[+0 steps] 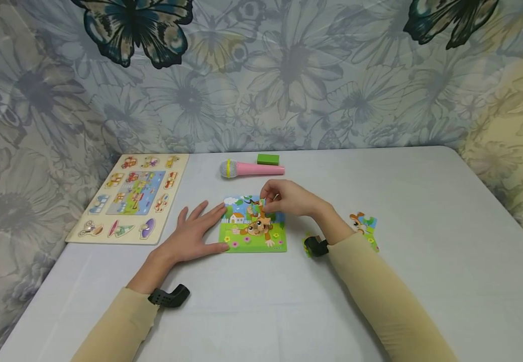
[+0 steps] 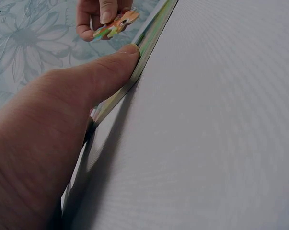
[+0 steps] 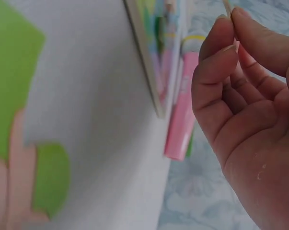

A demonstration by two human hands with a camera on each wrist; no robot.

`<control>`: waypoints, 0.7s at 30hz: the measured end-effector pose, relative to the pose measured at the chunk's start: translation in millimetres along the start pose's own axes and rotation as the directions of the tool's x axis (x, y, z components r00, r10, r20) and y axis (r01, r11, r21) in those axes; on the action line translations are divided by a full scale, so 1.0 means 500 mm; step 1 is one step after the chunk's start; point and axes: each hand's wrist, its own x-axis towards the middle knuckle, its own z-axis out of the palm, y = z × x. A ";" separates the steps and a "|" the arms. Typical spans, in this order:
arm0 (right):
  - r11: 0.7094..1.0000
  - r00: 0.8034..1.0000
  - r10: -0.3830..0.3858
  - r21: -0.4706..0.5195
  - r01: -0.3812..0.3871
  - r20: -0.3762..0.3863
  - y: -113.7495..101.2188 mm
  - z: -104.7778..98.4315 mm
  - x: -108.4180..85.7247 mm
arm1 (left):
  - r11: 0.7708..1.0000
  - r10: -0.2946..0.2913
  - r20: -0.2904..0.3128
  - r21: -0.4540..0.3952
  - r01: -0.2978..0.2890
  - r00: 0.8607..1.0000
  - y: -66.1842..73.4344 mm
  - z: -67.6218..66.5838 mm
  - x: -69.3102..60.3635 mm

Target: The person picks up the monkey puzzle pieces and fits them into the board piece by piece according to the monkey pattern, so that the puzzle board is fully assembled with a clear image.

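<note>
A square picture puzzle (image 1: 254,248) with a cartoon animal, a small house and flowers lies on the white table. My left hand (image 1: 190,238) rests along its left edge, fingers spread and thumb at the lower left corner. Over the puzzle's upper right part, my right hand (image 1: 294,198) pinches a puzzle piece (image 2: 116,25) between thumb and fingers. That piece looks orange and green in the left wrist view and is raised above the puzzle. Loose puzzle pieces (image 1: 371,232) lie right of the right forearm, and another green piece (image 1: 307,249) is partly hidden behind the wrist strap.
A pink toy microphone (image 1: 258,169) lies behind the puzzle, with a green block (image 1: 268,159) beyond it. At the left stands out a larger wooden picture board (image 1: 175,201), flat on the table (image 1: 433,241). Patterned cloth (image 1: 288,100) hangs behind.
</note>
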 end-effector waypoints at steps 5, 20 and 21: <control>0.998 0.999 0.040 -0.041 -0.038 0.027 0.001 0.010 0.023 | 1.000 -0.001 -0.005 -0.009 0.001 1.000 0.003 -0.001 0.002; 0.978 0.990 0.121 -0.179 -0.106 0.074 -0.014 0.030 0.050 | 1.000 -0.005 -0.002 -0.011 0.005 1.000 0.005 -0.003 0.001; 0.977 0.990 0.121 -0.185 -0.106 0.074 -0.015 0.031 0.051 | 1.000 -0.005 -0.002 -0.011 0.005 1.000 0.005 -0.003 0.001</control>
